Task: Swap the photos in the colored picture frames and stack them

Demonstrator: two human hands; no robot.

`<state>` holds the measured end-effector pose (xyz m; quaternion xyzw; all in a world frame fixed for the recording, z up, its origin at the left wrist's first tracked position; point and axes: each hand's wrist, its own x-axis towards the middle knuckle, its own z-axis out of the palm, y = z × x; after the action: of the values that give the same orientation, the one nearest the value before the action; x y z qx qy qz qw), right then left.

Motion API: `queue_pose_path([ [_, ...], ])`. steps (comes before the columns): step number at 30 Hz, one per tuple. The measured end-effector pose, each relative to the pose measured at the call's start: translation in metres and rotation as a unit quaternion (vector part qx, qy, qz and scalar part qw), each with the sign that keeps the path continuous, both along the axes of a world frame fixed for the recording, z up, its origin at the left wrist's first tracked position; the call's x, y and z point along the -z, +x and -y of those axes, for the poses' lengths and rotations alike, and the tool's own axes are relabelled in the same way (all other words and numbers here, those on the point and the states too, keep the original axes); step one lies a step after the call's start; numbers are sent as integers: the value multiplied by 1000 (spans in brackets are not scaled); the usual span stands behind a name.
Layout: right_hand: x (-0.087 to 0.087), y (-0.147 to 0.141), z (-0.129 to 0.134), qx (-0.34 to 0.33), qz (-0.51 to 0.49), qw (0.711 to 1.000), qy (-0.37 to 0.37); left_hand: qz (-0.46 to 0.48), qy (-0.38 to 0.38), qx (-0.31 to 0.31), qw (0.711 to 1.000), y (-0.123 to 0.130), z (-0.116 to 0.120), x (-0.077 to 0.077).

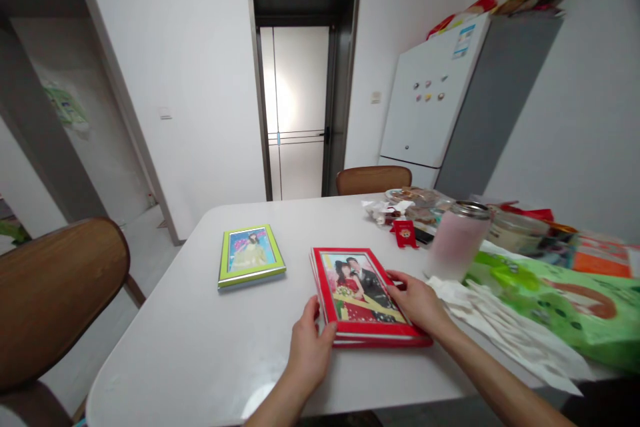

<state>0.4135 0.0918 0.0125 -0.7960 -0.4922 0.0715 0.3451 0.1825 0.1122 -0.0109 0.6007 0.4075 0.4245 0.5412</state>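
Observation:
A red photo album (324, 280) lies flat on the white table in front of me, with a picture of a couple set in its cover. My left hand (311, 341) grips its lower left corner, thumb on the cover's edge. On the opposite side, my right hand (417, 301) holds the right edge, its fingers reaching onto the cover; its thumb is hard to make out. Farther off to the left rests a lime-green photo album (253, 255), whose cover picture shows a person in a pale dress. Neither hand touches that one.
The white table (200, 353) has a pink bottle (457, 243), white cloth or tissue (505, 320), a green package (555, 300) and a small red packet (405, 233) along its right side. Wooden chairs (60, 293) stand left and behind. A fridge (430, 87) is at the back right.

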Motion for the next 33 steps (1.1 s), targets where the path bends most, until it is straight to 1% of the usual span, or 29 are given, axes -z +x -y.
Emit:
queue_pose_path([
  [2,-9,-21,-5,-18,30,999,25,4,-9,-32,999,-13,-9,-1],
  [3,-13,-37,-9,-45,50,997,39,9,-16,-52,998,-21,-15,-2],
  [5,-18,-77,-21,-139,97,984,63,26,-35,-96,994,-40,-32,-3],
  [6,-20,-100,-30,-202,127,969,62,36,-47,-119,991,-50,-40,-4],
  [8,-19,-144,-52,-266,142,952,62,59,-76,-161,982,-70,-54,-5],
  [10,-16,-181,-76,-303,155,938,61,83,-106,-192,972,-88,-62,-5],
  [12,-13,-206,-99,-318,169,931,58,108,-132,-214,962,-103,-63,-3],
  [15,-9,-225,-119,-323,185,927,51,152,-162,-234,947,-118,-59,1],
  [17,-8,-230,-119,-332,192,922,48,184,-175,-236,938,-123,-56,2],
  [20,-8,-232,-100,-358,195,912,49,235,-172,-220,931,-126,-52,-1],
  [23,-8,-234,-68,-376,193,905,51,282,-129,-202,929,-124,-40,-7],
  [25,-10,-235,-46,-389,150,907,51,299,-88,-204,928,-121,-27,-13],
  [26,-12,-235,-36,-396,106,910,55,301,-71,-209,928,-119,-19,-17],
  [28,-20,-234,-19,-404,-25,912,73,293,-45,-220,930,-119,-1,-26],
  [29,-25,-234,-13,-399,-107,907,84,273,-30,-219,936,-119,8,-31],
  [31,-39,-231,-1,-366,-273,884,100,199,18,-202,959,-123,26,-43],
  [33,-53,-225,10,-317,-426,841,104,93,98,-170,976,-127,42,-52],
])
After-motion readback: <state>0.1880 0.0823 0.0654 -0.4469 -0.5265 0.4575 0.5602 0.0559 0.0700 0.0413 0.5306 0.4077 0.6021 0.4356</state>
